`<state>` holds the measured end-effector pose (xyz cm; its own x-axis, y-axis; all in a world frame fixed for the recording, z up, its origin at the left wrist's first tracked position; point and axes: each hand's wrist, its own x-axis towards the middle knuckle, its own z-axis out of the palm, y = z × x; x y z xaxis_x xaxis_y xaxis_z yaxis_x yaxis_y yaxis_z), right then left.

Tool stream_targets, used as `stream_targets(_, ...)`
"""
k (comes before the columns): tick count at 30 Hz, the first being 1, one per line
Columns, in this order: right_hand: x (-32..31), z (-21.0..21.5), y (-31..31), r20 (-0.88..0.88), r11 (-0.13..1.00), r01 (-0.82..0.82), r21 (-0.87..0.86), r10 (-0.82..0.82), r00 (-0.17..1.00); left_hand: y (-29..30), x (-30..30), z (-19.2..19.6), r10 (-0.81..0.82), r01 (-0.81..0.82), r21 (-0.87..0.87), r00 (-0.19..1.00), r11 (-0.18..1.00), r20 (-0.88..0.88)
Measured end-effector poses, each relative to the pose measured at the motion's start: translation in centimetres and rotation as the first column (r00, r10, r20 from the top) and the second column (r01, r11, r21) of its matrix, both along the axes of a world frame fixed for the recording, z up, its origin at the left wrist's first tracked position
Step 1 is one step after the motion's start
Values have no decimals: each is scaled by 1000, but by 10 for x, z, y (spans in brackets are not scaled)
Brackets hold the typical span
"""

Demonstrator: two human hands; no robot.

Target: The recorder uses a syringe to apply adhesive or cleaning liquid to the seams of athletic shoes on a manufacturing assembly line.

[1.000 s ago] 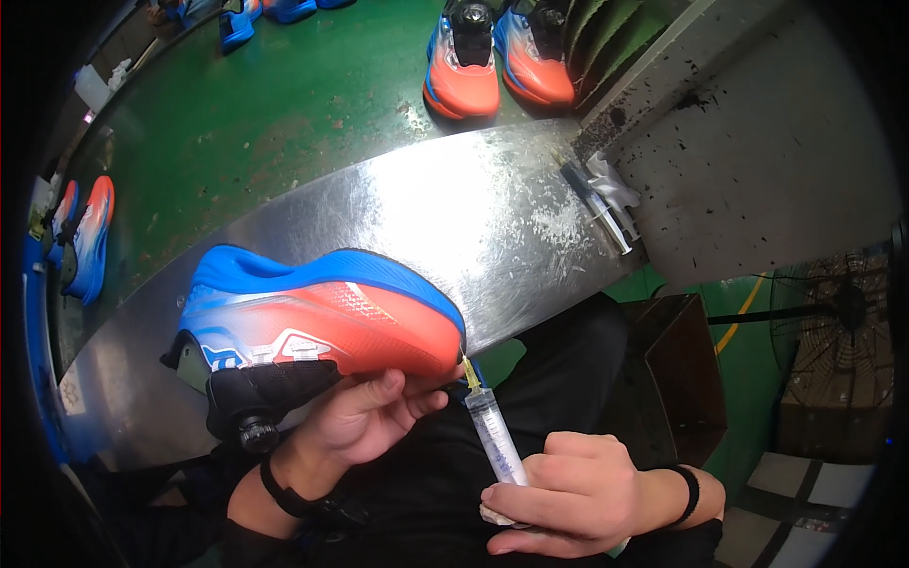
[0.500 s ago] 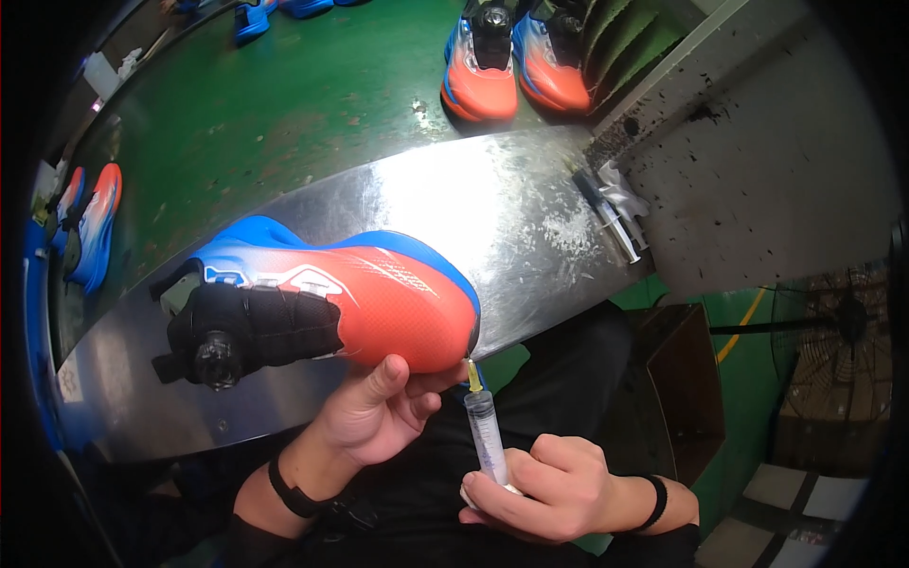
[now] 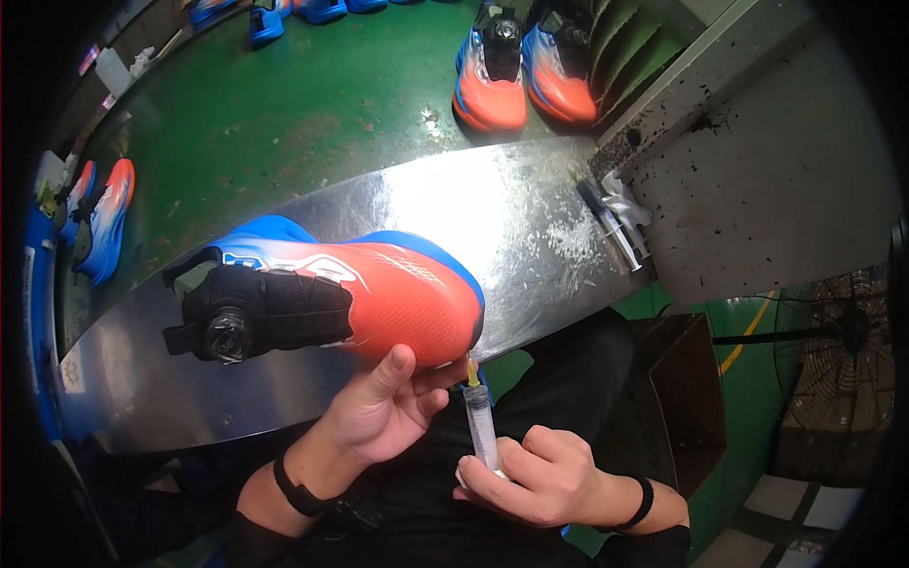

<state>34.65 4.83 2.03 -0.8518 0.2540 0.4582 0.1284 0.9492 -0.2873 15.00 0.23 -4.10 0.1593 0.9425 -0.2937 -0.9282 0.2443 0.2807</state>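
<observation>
An orange, white and blue sports shoe (image 3: 417,298) with a black upper and a round dial lies tilted on its side over the steel bench edge, toe to the right. Thumb up, my left hand (image 3: 383,407) grips the shoe under the toe; its fingers are partly hidden behind the shoe. My right hand (image 3: 544,478) is wrapped round a clear syringe (image 3: 481,431) with whitish contents. The syringe's yellow needle hub (image 3: 472,372) points up at the toe's sole edge, close to or touching it; the needle tip is too small to make out.
The steel bench (image 3: 530,189) adjoins a green surface (image 3: 284,123). A matching pair of shoes (image 3: 490,99) stands at the far side, another pair (image 3: 106,222) at left. A second syringe (image 3: 614,227) lies by the grey panel (image 3: 757,180). A fan (image 3: 847,327) stands at right.
The whole scene has shifted slightly in the picture as the head moved. The shoe, syringe and both hands keep nearly the same positions relative to each other.
</observation>
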Motion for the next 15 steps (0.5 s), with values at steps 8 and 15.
stream_targets(8,14,10,11,21,996,84,-16,-84,996,-25,-17,-10,-129,114,92,975,989,181)
stream_targets(15,-2,-30,76,17,980,194,-44,-194,981,-116,-43,19,143,-154,-147,986,977,-85)
